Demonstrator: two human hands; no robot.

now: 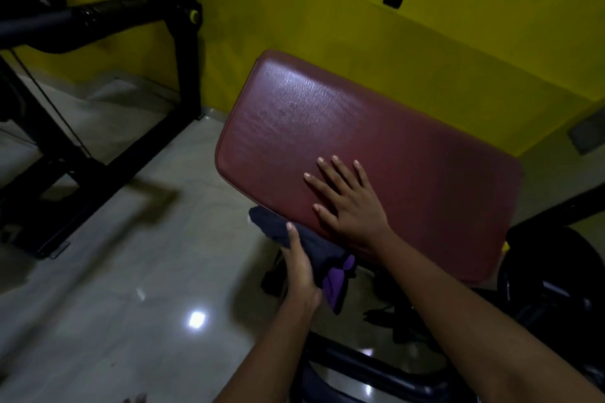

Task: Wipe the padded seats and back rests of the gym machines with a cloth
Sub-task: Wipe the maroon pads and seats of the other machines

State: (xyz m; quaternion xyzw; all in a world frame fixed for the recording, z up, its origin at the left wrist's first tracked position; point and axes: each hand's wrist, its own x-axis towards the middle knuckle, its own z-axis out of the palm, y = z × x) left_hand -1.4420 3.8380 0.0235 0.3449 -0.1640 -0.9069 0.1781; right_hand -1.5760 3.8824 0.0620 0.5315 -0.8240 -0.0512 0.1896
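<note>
A maroon padded pad (376, 127) of a gym machine fills the middle of the view, tilted. My right hand (347, 203) lies flat on its lower part with the fingers spread and straight. My left hand (299, 265) holds a dark cloth with a purple patch (324, 255) against the pad's lower left edge and underside. The thumb lies along the cloth. The other fingers of that hand are hidden behind the cloth.
A black machine frame (98, 154) with a bar and cable stands at the left on a glossy tiled floor (131, 271). A yellow wall (360, 26) is behind the pad. Dark machine parts and a weight plate (556, 278) sit at the lower right.
</note>
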